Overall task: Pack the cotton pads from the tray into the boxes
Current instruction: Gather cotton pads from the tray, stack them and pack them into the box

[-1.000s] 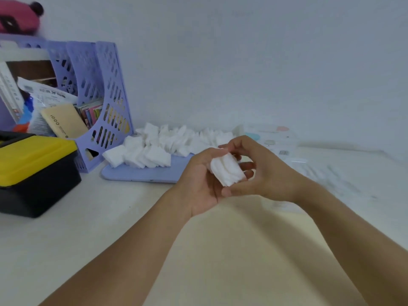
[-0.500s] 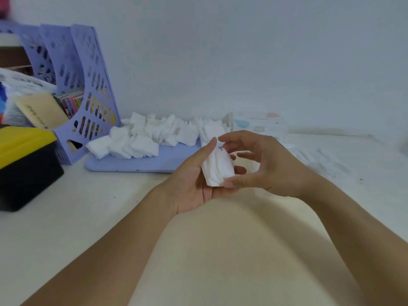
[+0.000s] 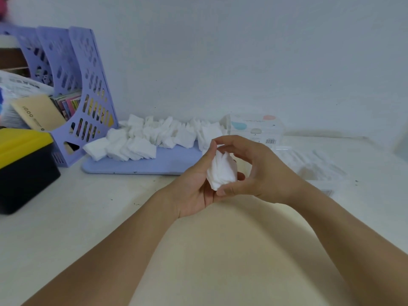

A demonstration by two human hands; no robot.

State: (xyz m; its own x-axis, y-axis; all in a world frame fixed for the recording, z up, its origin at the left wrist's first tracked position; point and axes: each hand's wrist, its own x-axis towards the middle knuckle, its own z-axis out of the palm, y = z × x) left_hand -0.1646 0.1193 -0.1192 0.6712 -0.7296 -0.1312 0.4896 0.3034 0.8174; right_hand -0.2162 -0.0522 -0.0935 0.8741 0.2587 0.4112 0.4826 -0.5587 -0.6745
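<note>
Cotton pads stacked between both hands' curled fingers.

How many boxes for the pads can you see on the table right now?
2. A printed white box stands at the back by the wall, right of the tray. A clear box lies right of the right hand, partly hidden; others may be out of view.
</note>
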